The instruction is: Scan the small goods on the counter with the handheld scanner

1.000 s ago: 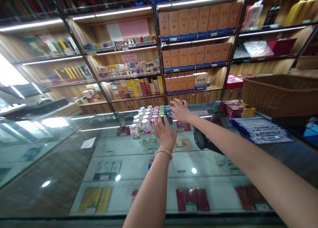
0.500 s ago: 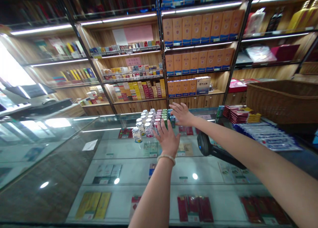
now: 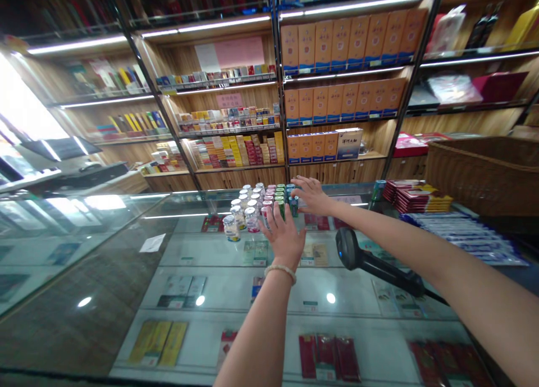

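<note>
Several small bottles [image 3: 231, 228] with white caps stand in rows on the glass counter, beside rows with pink, green and blue tops. My left hand [image 3: 283, 235], with a beaded bracelet at the wrist, is at the near side of the green-topped row, fingers spread. At the right side of the group is my right hand [image 3: 312, 196], its fingers apart near the blue-topped bottles [image 3: 293, 206]. Neither hand is wrapped round a bottle; whether the fingertips touch them I cannot tell.
A black handheld scanner [image 3: 348, 249] lies below my right forearm. Right of it are blue-white packets [image 3: 463, 235], red packets [image 3: 406, 196], a green can [image 3: 378, 190] and a wicker basket [image 3: 484, 173]. A paper slip [image 3: 152, 243] lies left. Stocked shelves stand behind.
The view has shifted slightly, and more of the scanner shows below my right forearm. Both hands keep nearly the same place around the bottles, with fingers still spread.
</note>
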The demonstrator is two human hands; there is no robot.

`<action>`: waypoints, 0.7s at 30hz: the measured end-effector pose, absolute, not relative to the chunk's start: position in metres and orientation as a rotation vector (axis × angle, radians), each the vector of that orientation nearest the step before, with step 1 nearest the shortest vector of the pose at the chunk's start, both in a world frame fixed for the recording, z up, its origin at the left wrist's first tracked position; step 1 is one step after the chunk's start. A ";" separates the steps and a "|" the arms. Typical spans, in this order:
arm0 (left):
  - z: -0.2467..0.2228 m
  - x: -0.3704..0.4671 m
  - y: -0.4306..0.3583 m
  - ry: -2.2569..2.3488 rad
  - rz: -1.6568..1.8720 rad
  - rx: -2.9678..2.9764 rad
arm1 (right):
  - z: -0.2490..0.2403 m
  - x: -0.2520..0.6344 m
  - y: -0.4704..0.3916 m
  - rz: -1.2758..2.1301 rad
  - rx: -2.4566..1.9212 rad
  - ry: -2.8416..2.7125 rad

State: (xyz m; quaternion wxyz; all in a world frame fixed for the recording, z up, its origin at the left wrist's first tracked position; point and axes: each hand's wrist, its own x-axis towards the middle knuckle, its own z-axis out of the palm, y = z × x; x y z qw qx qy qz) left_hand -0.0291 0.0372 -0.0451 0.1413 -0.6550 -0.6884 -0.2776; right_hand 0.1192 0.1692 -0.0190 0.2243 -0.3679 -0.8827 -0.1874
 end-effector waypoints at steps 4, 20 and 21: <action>-0.048 -0.030 0.038 -1.969 -0.794 -1.877 | -0.020 0.115 0.171 -0.463 -1.055 -2.397; -0.045 -0.027 0.035 -1.955 -0.787 -1.897 | -0.025 0.106 0.186 -0.411 -1.085 -2.365; -0.045 -0.027 0.035 -1.956 -0.788 -1.895 | -0.026 0.106 0.186 -0.411 -1.086 -2.363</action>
